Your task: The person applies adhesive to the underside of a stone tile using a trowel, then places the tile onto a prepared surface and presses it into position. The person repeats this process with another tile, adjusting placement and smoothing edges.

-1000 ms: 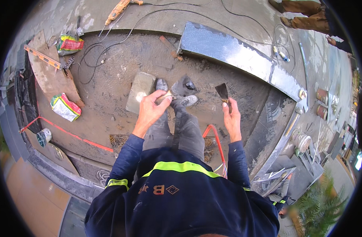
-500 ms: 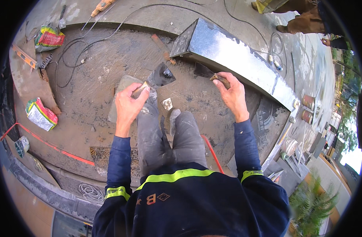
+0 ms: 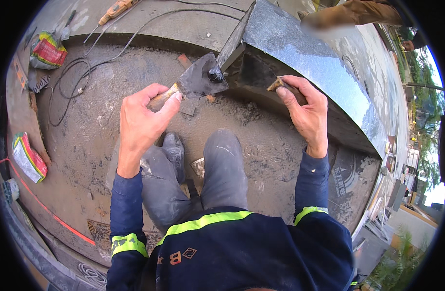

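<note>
Over at the left edge of the mortar bed (image 3: 86, 145), two coloured bags lie apart: one (image 3: 47, 51) near the far left corner, the other (image 3: 28, 157) lower down, beside a red line (image 3: 47, 208) running along the bed's near edge. A black cable (image 3: 81, 72) loops across the grey surface between them, and an orange power tool (image 3: 116, 7) rests beyond the bed's far edge.

Further right, the left hand (image 3: 142, 123) is closed around the wooden handle of a trowel (image 3: 198, 80); the mortar-caked blade juts away from the thumb and fingers toward the far side, its tip just beside the near end of the stone slab (image 3: 300, 53).

Below the hands, two grey boots (image 3: 222, 160) stand on the bed.

Right of the trowel, the right hand (image 3: 305, 111) is clamped on the handle of a second tool (image 3: 276, 85), whose dark blade reaches left into the shadowed gap under the slab's end. The polished slab runs from there toward the bed's right edge. Another person's sleeve (image 3: 363, 12) shows past the slab at the top.
</note>
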The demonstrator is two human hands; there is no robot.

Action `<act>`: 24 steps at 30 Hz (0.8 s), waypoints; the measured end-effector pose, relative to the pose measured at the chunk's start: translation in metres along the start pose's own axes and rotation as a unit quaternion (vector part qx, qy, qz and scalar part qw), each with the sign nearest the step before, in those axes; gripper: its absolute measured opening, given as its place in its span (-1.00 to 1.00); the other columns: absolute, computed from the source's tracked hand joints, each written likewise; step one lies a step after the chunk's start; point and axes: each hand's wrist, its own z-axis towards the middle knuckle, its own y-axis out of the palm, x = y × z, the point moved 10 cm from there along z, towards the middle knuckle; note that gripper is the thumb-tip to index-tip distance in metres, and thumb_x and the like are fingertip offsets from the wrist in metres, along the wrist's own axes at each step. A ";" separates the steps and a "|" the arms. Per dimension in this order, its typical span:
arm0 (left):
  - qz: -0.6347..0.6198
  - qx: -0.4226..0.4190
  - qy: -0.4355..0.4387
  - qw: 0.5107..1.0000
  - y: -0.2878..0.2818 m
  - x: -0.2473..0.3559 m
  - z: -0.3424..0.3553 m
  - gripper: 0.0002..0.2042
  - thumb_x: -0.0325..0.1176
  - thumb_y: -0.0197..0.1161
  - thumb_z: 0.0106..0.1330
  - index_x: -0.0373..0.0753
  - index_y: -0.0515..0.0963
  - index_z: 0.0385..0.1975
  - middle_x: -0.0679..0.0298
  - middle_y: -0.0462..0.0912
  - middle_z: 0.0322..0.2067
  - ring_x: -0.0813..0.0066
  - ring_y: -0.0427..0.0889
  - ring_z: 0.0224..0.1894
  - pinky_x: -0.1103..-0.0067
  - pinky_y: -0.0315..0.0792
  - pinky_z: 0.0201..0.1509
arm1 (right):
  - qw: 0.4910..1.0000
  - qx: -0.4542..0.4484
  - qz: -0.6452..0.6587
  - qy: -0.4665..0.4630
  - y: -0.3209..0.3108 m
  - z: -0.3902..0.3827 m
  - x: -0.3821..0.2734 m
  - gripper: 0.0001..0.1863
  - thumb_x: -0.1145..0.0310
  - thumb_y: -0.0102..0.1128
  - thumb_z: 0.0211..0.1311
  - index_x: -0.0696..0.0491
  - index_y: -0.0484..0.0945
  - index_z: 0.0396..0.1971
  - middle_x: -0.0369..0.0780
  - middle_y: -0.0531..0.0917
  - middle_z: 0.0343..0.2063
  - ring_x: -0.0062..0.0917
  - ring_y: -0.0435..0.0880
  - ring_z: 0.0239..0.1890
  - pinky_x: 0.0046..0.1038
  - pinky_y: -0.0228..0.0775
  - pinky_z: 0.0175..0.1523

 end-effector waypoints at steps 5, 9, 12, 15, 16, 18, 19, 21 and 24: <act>0.042 0.059 0.045 0.996 -0.011 0.020 -0.026 -0.70 -0.19 0.52 0.31 -0.31 0.78 -0.16 0.24 0.80 -0.45 0.60 0.68 -0.40 0.50 0.54 -0.25 | 0.976 0.033 0.159 0.142 0.035 -0.040 0.044 -0.63 0.30 0.35 0.57 0.15 0.50 0.18 -0.15 0.82 -0.17 -0.71 0.64 -0.39 -0.59 0.50 -0.29; 0.071 0.076 0.052 0.993 -0.013 0.043 -0.036 -0.66 -0.12 0.51 0.29 -0.29 0.80 -0.16 0.20 0.77 -0.51 0.53 0.69 -0.43 0.47 0.55 -0.25 | 0.996 0.068 0.056 0.025 0.015 -0.050 0.018 -0.70 0.32 0.46 0.43 0.09 0.65 0.05 -0.20 0.83 -0.22 -0.55 0.77 -0.32 -0.49 0.60 -0.20; 0.121 0.067 0.027 0.990 -0.004 0.050 -0.040 -0.63 -0.08 0.51 0.28 -0.29 0.81 -0.16 0.17 0.75 -0.53 0.49 0.70 -0.43 0.49 0.55 -0.25 | 0.996 0.076 -0.027 -0.045 -0.005 -0.053 -0.003 -0.74 0.33 0.54 0.30 0.02 0.76 -0.05 -0.23 0.83 -0.25 -0.42 0.81 -0.28 -0.43 0.63 -0.15; 0.155 0.074 0.037 0.984 0.004 0.059 -0.049 -0.63 -0.10 0.52 0.29 -0.33 0.80 -0.15 0.17 0.74 -0.52 0.53 0.70 -0.42 0.50 0.54 -0.25 | 0.996 0.037 -0.041 -0.069 -0.018 -0.052 -0.017 -0.75 0.37 0.58 0.23 0.04 0.81 -0.09 -0.22 0.83 -0.23 -0.43 0.82 -0.21 -0.41 0.64 -0.08; 0.167 0.081 0.046 0.982 0.006 0.063 -0.052 -0.63 -0.08 0.51 0.29 -0.30 0.81 -0.15 0.15 0.74 -0.53 0.47 0.71 -0.44 0.49 0.54 -0.26 | 0.995 0.018 -0.055 -0.075 -0.021 -0.052 -0.021 -0.74 0.41 0.57 0.25 0.09 0.79 -0.08 -0.20 0.83 -0.21 -0.45 0.83 -0.17 -0.43 0.65 -0.03; 0.184 0.092 0.057 0.977 0.008 0.069 -0.058 -0.63 -0.06 0.51 0.27 -0.25 0.82 -0.16 0.10 0.75 -0.53 0.37 0.75 -0.46 0.46 0.56 -0.27 | 0.991 -0.004 -0.088 -0.104 -0.026 -0.051 -0.033 -0.75 0.45 0.55 0.25 0.14 0.79 -0.09 -0.17 0.84 -0.21 -0.41 0.83 -0.16 -0.42 0.65 0.00; 0.188 0.095 0.058 0.976 0.009 0.071 -0.061 -0.64 -0.05 0.51 0.27 -0.23 0.83 -0.16 0.08 0.76 -0.51 0.31 0.77 -0.45 0.44 0.56 -0.27 | 0.986 -0.001 -0.104 -0.129 -0.027 -0.049 -0.039 -0.75 0.40 0.56 0.24 0.08 0.80 -0.09 -0.20 0.83 -0.24 -0.40 0.81 -0.22 -0.41 0.64 -0.07; 0.202 0.097 0.060 0.973 0.011 0.072 -0.065 -0.65 -0.05 0.50 0.25 -0.20 0.83 -0.16 0.06 0.77 -0.49 0.22 0.80 -0.43 0.42 0.58 -0.27 | 0.975 0.006 -0.135 -0.176 -0.030 -0.046 -0.051 -0.75 0.29 0.58 0.23 -0.03 0.81 -0.10 -0.27 0.81 -0.31 -0.39 0.78 -0.32 -0.40 0.61 -0.20; 0.218 0.108 0.079 0.967 0.012 0.076 -0.072 -0.67 -0.06 0.51 0.23 -0.17 0.84 -0.18 0.06 0.80 -0.46 0.13 0.82 -0.38 0.38 0.61 -0.26 | 0.973 -0.003 -0.150 -0.177 -0.025 -0.041 -0.053 -0.76 0.25 0.56 0.25 -0.05 0.81 -0.12 -0.29 0.80 -0.32 -0.42 0.76 -0.38 -0.40 0.59 -0.27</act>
